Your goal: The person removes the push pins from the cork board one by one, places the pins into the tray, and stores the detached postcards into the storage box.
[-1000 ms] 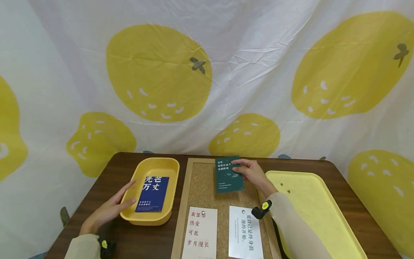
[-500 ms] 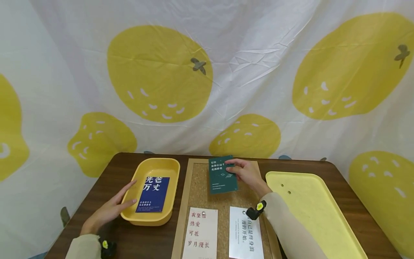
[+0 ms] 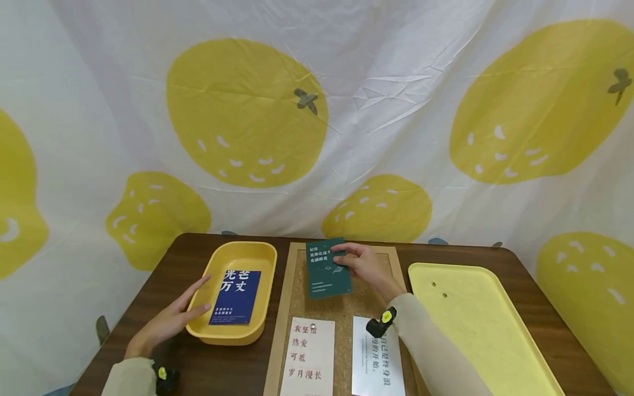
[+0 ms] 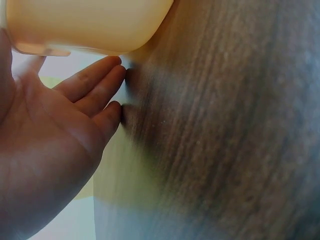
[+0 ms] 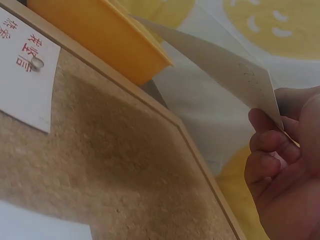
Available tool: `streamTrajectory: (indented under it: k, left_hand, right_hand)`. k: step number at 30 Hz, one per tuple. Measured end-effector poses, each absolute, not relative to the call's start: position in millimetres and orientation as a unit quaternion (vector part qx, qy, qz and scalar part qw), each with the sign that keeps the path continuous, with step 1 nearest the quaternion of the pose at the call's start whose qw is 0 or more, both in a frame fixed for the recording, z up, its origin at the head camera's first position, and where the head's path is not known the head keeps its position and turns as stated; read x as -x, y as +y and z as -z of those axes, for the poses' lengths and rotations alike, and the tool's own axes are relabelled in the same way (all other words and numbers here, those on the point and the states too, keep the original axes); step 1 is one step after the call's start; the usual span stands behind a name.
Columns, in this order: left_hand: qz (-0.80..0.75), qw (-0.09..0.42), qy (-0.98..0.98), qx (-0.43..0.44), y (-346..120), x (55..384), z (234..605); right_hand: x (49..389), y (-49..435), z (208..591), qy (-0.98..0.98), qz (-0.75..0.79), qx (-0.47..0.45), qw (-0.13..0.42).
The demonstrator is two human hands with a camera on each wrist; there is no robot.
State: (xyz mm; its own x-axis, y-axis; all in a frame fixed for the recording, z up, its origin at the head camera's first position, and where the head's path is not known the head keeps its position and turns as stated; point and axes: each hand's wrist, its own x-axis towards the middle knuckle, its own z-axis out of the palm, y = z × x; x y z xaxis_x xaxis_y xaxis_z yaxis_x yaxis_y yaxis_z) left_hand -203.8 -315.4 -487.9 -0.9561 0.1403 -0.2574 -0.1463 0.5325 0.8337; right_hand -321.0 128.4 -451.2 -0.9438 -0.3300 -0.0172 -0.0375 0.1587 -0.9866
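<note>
My right hand (image 3: 365, 268) pinches a dark green card (image 3: 328, 278) with white print by its right edge. The card is tilted above the upper part of a cork board (image 3: 342, 305), and its pale back (image 5: 220, 62) shows in the right wrist view. At the left, my left hand (image 3: 165, 319) touches the near-left rim of a yellow basin (image 3: 269, 269), thumb and forefinger at the edge. Its other fingers (image 4: 92, 85) stretch out low beside the basin wall, down by the table. Inside the basin lies a dark blue card (image 3: 235, 300) with large white characters.
On the lower cork board are a white card with red characters (image 3: 309, 360), held by a clear pin (image 3: 313, 326), and a white card with dark print (image 3: 376, 360), partly behind my right wrist. A pale yellow tray (image 3: 475, 319) with two small round items stands right. A patterned cloth (image 3: 277, 212) hangs behind.
My right hand has moved left over the cork board, carrying the green card from the right side toward the upper left. My left hand stays at the basin.
</note>
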Motion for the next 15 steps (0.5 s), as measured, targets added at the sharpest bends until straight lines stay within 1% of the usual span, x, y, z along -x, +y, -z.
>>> streamTrajectory:
  k: [9,15]
  left_hand:
    - [-0.492,0.147,0.858,-0.002,-315.7,203.2,487.1]
    - [-0.481,0.151,0.864,0.007,-315.1,203.9,487.1]
  right_hand:
    - [317.8,107.1,446.3,0.724,0.663,0.139,0.130]
    - [315.3,94.2,442.5,0.736,0.649,0.140,0.130]
